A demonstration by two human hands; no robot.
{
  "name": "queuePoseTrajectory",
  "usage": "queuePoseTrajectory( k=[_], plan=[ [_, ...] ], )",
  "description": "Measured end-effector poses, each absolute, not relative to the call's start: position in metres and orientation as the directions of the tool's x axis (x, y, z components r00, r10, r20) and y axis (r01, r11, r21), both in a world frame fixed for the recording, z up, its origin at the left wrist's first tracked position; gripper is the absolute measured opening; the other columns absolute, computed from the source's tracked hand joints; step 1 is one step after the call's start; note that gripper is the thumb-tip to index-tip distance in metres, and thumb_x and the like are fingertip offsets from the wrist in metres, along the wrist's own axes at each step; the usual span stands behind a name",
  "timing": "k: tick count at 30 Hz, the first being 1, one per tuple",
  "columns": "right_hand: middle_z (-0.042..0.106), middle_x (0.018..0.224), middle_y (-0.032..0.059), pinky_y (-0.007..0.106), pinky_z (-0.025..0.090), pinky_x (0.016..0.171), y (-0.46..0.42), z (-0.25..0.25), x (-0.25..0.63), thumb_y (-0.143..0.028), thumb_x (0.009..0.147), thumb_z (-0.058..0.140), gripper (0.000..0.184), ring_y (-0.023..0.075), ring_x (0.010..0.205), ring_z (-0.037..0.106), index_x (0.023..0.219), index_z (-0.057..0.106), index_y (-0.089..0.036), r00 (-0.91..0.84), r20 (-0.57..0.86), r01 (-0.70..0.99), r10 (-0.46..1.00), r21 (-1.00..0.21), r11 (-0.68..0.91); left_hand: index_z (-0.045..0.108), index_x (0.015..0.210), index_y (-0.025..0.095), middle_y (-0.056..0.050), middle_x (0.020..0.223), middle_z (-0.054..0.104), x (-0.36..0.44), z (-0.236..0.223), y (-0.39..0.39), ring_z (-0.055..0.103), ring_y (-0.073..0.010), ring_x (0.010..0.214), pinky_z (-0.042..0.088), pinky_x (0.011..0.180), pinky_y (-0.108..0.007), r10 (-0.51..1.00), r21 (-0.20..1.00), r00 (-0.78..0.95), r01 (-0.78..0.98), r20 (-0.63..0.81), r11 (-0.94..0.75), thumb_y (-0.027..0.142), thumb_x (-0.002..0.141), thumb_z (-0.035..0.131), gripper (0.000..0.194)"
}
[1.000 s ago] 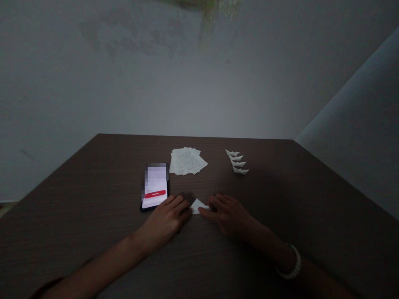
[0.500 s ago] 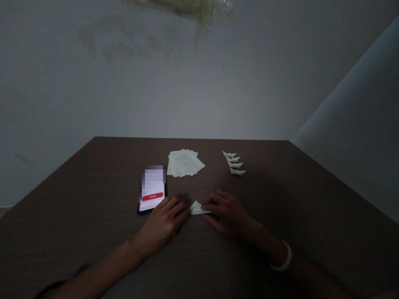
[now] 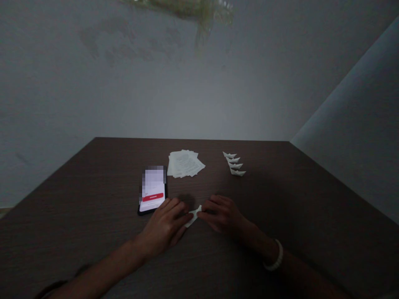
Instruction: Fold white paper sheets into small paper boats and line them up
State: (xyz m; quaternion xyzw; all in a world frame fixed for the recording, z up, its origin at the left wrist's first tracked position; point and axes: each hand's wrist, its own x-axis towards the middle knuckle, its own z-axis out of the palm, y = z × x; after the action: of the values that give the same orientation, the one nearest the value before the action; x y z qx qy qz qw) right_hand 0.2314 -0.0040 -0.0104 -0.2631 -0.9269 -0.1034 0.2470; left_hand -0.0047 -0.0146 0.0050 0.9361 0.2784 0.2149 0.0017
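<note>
Between my hands is a small folded piece of white paper (image 3: 193,216), tilted, its ends partly covered by fingers. My left hand (image 3: 168,220) pinches its left side, close to the lower corner of the phone. From the right, my right hand (image 3: 222,214) grips the upper right end between thumb and fingers; a pale beaded bracelet circles that wrist. Several small folded paper boats (image 3: 237,172) stand in a row beyond my right hand. A loose stack of printed paper sheets (image 3: 185,163) lies beyond my left hand.
A lit phone (image 3: 152,189) with a red button on its screen lies left of the paper stack. Everything rests on a dark brown wooden table (image 3: 102,199), whose far edge meets a grey wall (image 3: 199,99). A slanted surface rises at the right.
The folded paper has turned from lying level to a slant, its right end higher. My right hand has shifted its hold, and my left fingers have moved slightly over the paper.
</note>
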Motion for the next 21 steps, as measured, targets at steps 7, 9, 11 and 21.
queuePoseTrajectory(
  k=[7,9,11,21],
  plan=[
    [0.064,0.087,0.0008,0.028,0.041,0.069,-0.0056,-0.0092,0.2315,-0.016,0.088,0.059,0.011,0.0162,0.079,0.052,0.094,0.065,-0.022,-0.733,0.54,0.533,0.413,0.081,0.842,0.063,0.105,0.021,-0.007,0.098,0.056,-0.0075,0.0055,-0.012,0.047,-0.0223,0.089,0.038,0.075,-0.036,0.537,0.316,0.76,0.441,0.366,-0.84,0.01,0.088,0.046,0.026],
    [0.064,0.088,0.0007,0.028,0.041,0.07,-0.0043,-0.0095,0.2314,-0.015,0.086,0.061,0.01,0.0167,0.08,0.051,0.093,0.065,-0.022,-0.732,0.537,0.541,0.42,0.082,0.837,0.063,0.103,0.02,-0.006,0.098,0.057,-0.0065,0.0057,-0.0113,0.047,-0.0222,0.09,0.038,0.077,-0.036,0.542,0.349,0.76,0.429,0.36,-0.833,0.009,0.088,0.046,0.026],
    [0.064,0.088,0.0005,0.028,0.041,0.07,-0.003,-0.0098,0.2314,-0.015,0.085,0.063,0.01,0.0166,0.08,0.051,0.093,0.065,-0.022,-0.734,0.523,0.547,0.433,0.079,0.833,0.063,0.1,0.02,-0.006,0.097,0.057,-0.0049,0.0057,-0.0111,0.048,-0.0219,0.091,0.038,0.078,-0.036,0.554,0.381,0.759,0.427,0.343,-0.82,0.01,0.088,0.047,0.023],
    [0.061,0.091,0.0014,0.029,0.041,0.072,-0.0032,-0.0082,0.2326,-0.017,0.088,0.058,0.007,0.0161,0.083,0.05,0.091,0.062,-0.022,-0.759,0.441,0.568,0.48,0.086,0.819,0.064,0.097,0.019,-0.006,0.095,0.059,-0.0045,0.0039,-0.0112,0.049,-0.021,0.089,0.04,0.078,-0.036,0.573,0.374,0.726,0.446,0.381,-0.813,0.015,0.09,0.049,0.017]
  ],
)
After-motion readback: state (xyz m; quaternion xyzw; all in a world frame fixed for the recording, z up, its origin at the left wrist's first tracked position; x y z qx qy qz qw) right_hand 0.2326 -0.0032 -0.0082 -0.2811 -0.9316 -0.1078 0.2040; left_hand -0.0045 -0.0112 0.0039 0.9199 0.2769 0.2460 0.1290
